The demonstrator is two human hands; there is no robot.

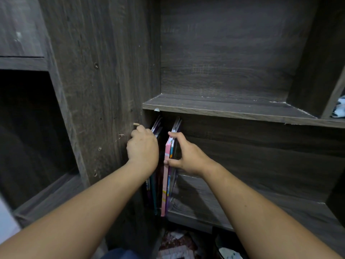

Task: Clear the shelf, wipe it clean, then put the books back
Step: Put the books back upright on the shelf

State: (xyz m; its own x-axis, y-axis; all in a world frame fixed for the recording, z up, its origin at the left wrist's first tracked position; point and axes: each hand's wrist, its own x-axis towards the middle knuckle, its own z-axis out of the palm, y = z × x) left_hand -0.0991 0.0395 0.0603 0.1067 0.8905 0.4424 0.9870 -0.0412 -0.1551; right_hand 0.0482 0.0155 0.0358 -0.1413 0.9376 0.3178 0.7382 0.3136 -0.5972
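head camera looked down into a dark wood-grain bookcase. the left hand reached into the lower shelf at its far left end, fingers curled over the top of the left group of books, which stood upright against the side panel; its fingertips were hidden behind the hand. the right hand gripped the pink-spined books just beside them, thumb low on the near edge and index finger hooked over the top corner, the other fingers behind the covers. these books stood upright with a narrow gap between them and the left group. a small wooden peg stuck out of the side panel just above the left hand. the upper shelf ran across above the books, and a white patterned cloth showed at the right edge.
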